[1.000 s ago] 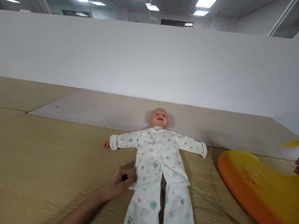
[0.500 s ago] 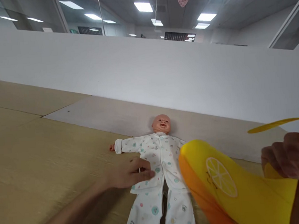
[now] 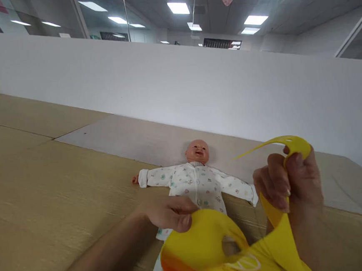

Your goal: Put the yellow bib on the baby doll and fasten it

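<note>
Since half a second ago the one yellow bib [image 3: 208, 242] has swung across over the doll's legs, and both hands came in with it. Head view: right hand [image 3: 293, 181] is clenched on a bib strap, left hand [image 3: 171, 213] has its fingers [image 3: 183, 223] pinching the bib's other side. One doll [image 3: 197, 180] in a printed white outfit lies face up on the tan surface [image 3: 48, 196], head toward the far edge by the white wall [image 3: 176, 81].

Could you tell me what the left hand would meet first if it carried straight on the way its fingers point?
Probably the yellow bib, which the left hand already touches at the rim; the doll lies just beyond, though depth is unclear.
</note>
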A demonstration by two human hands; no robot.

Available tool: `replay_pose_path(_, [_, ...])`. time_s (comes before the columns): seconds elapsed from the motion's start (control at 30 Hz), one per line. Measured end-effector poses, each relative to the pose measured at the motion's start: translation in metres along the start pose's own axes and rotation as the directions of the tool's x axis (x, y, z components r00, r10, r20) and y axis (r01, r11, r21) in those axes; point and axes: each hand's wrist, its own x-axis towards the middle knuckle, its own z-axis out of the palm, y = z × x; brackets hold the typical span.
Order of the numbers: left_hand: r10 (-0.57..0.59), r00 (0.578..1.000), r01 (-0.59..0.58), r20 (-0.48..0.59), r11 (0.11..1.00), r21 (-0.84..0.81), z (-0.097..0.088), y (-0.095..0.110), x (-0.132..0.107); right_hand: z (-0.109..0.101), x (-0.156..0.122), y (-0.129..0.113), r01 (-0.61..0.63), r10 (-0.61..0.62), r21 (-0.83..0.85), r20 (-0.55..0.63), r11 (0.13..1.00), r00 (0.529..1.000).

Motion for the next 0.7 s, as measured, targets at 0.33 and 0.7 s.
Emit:
replay_pose_path(0.33, [-0.098,0.961,-0.048,-0.259,0.862,-0.505,0.012,0.011,-0.011,0.007,-0.003,0.004,-0.013,0.003,-0.15,-0.068,0.989,0.998])
replay_pose_path(0.7, [-0.27,0.72,-0.26,-0.64,0.75,-0.608,0.011,0.027,-0.022,-0.002,0.003,0.02,-0.072,0.059,-0.213,-0.068,0.974,0.996])
